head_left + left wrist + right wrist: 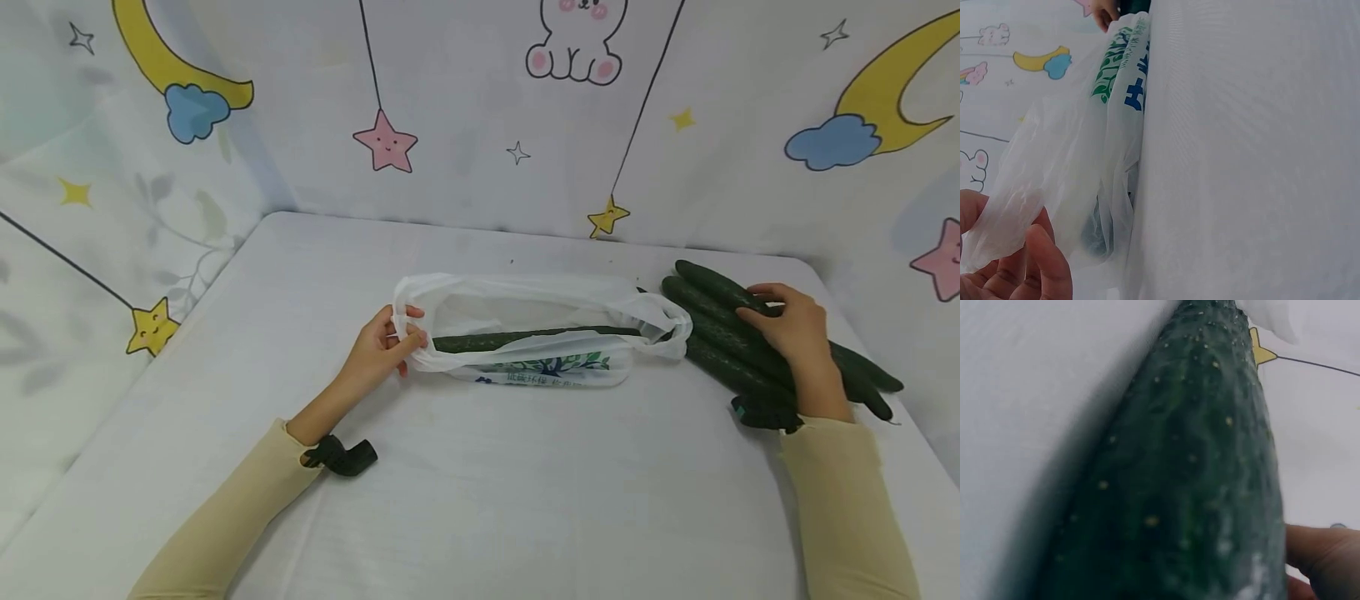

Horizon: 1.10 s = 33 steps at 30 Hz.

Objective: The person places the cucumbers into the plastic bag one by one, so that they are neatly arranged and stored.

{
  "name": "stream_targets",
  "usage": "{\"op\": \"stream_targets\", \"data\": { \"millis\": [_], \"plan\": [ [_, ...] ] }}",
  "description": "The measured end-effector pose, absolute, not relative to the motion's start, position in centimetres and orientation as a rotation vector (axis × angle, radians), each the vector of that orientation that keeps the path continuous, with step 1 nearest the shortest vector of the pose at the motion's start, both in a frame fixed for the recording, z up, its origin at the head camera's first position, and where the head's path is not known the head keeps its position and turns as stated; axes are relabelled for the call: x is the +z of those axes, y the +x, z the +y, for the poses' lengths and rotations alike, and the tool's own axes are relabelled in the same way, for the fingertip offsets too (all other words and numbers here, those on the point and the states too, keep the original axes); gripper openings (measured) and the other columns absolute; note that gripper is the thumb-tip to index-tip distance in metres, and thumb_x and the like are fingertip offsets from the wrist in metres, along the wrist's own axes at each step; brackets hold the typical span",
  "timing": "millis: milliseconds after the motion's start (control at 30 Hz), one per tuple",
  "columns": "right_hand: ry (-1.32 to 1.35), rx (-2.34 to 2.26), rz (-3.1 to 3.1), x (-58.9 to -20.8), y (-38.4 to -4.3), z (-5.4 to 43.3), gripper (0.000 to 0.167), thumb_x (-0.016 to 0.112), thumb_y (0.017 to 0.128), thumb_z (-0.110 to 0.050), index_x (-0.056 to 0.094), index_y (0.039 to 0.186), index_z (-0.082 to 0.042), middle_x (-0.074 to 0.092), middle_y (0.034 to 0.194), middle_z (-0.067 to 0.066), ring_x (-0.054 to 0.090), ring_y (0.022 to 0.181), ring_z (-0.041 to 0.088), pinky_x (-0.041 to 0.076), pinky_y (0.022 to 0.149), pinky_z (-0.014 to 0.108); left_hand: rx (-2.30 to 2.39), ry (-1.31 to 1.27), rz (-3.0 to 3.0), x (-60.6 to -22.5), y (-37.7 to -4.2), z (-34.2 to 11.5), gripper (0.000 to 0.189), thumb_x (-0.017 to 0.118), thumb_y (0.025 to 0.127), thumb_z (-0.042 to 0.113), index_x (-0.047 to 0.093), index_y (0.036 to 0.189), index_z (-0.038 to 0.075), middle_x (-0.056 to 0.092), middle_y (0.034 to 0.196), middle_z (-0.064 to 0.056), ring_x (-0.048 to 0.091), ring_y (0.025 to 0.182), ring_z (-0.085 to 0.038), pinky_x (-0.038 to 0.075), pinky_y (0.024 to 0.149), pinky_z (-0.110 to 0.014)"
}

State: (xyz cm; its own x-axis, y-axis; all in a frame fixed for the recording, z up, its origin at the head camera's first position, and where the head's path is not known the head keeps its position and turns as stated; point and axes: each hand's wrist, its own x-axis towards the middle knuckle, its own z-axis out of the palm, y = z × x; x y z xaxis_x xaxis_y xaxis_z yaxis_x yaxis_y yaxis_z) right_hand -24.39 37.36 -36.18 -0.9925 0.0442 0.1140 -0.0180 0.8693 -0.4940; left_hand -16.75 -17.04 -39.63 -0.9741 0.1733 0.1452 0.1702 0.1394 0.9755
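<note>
A white plastic bag point(480, 287) with green and blue print lies on its side, its mouth facing upward. My left hand point(384, 340) pinches the bag's left rim between thumb and fingers, and the left wrist view shows the thin plastic in the left hand point(1022, 256). Through the opening a dark green cucumber point(510, 340) shows inside the bag. On the right, my right hand point(797, 329) grips the farthest cucumber point(716, 285) of a pile, its thumb and fingers on either side. Another cucumber point(1172, 462) fills the right wrist view, with the thumb area at its edge.
Several more cucumbers point(731, 367) lie side by side against the bag's right end. Everything rests on a white-covered table point(510, 483). A patterned cloth backdrop point(465, 100) rises behind and at the sides. Dark wrist bands point(341, 457) sit on both wrists.
</note>
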Motion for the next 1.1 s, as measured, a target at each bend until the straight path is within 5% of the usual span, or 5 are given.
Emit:
{"op": "stream_targets", "data": {
  "millis": [800,1100],
  "plan": [
    [0.082,0.714,-2.761,-36.8,-23.4,37.4,0.039,0.061,0.097,-0.013,0.055,0.130,0.008,0.054,0.127,0.035,0.050,0.110,0.051,0.039,0.088,0.062,2.009,0.376,2.366,-39.6,-16.6,-17.0,0.034,0.056,0.097,0.005,0.047,0.127,-0.007,0.064,0.095,-0.012,0.059,0.067,-0.008,0.048,0.047,-0.027],
    [0.094,0.750,-2.725,-36.3,-22.8,37.0,0.040,0.063,0.096,-0.015,0.057,0.130,0.005,0.056,0.126,0.033,0.049,0.110,0.045,0.039,0.084,0.052,2.005,0.382,2.382,-39.6,-16.7,-17.1,0.033,0.056,0.097,0.005,0.047,0.126,-0.007,0.063,0.092,-0.007,0.059,0.067,-0.008,0.048,0.047,-0.027]
  ]
}}
